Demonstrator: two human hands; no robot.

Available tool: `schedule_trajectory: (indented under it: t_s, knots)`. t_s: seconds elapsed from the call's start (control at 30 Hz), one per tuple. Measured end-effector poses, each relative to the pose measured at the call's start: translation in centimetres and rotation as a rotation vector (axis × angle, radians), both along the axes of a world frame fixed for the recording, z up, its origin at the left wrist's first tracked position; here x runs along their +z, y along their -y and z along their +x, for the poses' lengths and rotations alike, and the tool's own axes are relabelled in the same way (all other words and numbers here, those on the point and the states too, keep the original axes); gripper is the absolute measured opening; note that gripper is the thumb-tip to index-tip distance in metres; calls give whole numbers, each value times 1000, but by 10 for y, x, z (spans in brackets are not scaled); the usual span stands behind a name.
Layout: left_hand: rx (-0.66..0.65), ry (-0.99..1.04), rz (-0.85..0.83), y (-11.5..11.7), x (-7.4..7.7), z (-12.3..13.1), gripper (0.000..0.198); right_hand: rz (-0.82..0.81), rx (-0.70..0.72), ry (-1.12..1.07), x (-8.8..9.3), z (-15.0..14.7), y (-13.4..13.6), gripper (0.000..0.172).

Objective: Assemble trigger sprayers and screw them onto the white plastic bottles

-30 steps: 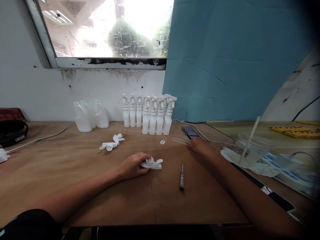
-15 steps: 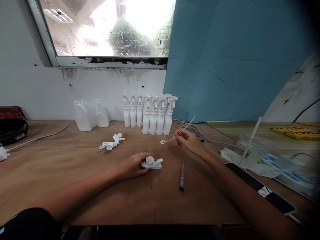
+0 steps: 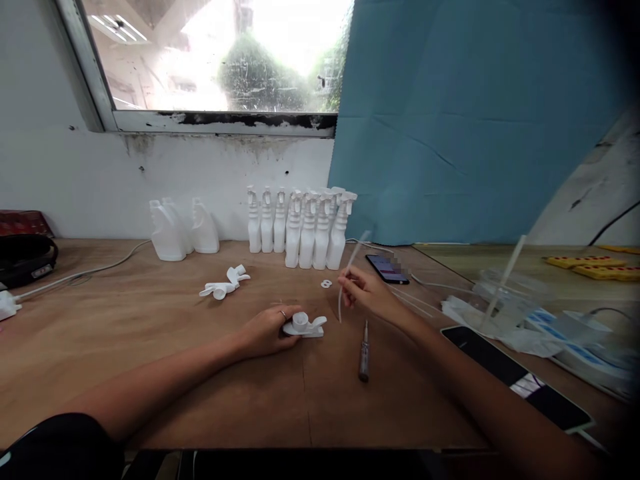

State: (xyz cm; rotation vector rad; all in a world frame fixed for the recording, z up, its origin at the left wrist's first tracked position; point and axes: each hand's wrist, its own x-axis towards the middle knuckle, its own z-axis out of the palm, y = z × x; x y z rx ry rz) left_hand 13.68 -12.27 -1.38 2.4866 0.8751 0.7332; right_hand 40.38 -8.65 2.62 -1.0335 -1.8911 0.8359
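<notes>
My left hand (image 3: 273,331) rests on the table, closed around a white spray trigger head (image 3: 306,325) that lies with its round collar facing up. Between the fingertips of my right hand (image 3: 364,288) is a thin, slightly curved white tube (image 3: 354,255), held upright at a slant above the table. Its lower end hangs below the fingers, to the right of the spray head and apart from it. Small white rings (image 3: 326,284) lie just left of my right hand. A screwdriver (image 3: 365,353) with a clear grey handle lies in front of it, tip pointing away.
Other spray heads (image 3: 225,283) lie at left. Several white spray bottles (image 3: 315,233) stand by the wall, with jugs (image 3: 170,233) left of them. A phone (image 3: 387,269), loose tubes (image 3: 413,301), a black-and-white device (image 3: 515,377) and a power strip (image 3: 575,343) are at right.
My right hand has moved slightly left and toward me, turning the tube so it stands steeper, its lower end swinging away from the rings. My left hand and the spray head stay put.
</notes>
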Motion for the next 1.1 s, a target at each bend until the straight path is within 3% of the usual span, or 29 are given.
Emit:
schedule_trajectory:
  t_s: [0.3,0.4,0.6,0.8,0.93,1.1]
  knots:
    - [36,64,-130,0,1,3,34,-303,267,312,2,6,7,21]
    - [67,106,-166,-2,-3,5,31,-185,206,213,-4,-1,4,27]
    - [35,107,-80,0,-7,7,20,30,137,-83,-17,-38,16,29]
    - [-16,124,-73,-1,-6,6,34,134,172,16,-19,-58,30,33]
    - [-38,138,-70,-1,-6,6,35,239,136,130,-14,-61,32,35]
    - [-44,146,-55,-2,-6,5,32,249,109,155,-13,-63,33,29]
